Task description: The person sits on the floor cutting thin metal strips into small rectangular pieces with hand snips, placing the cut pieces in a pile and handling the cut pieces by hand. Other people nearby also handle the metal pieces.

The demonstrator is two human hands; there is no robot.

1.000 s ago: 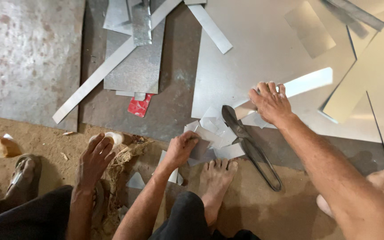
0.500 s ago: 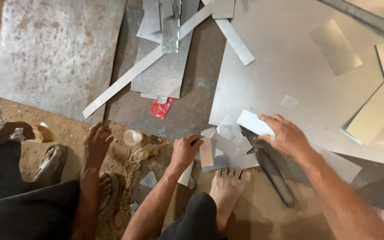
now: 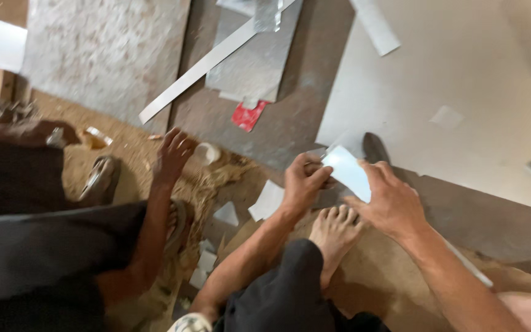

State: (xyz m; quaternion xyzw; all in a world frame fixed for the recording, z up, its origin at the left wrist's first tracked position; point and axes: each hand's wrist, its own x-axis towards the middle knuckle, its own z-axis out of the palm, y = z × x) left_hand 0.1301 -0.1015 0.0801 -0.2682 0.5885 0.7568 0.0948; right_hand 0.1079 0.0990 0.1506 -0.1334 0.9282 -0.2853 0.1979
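Left hand (image 3: 302,182) and right hand (image 3: 390,200) both clamped on small pale metal strip (image 3: 346,172), bare foot (image 3: 333,230) just near.

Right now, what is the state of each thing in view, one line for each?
Small metal piece: held by both hands, off the floor.
Left hand: pinching its left edge.
Right hand: gripping its right side.
Shears: lying, mostly hidden.
Long strip: lying flat.

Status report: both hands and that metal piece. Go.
Left hand and right hand both gripping small sheet-metal piece. Snips partly hidden behind it. Another person's hand on ground nearby.
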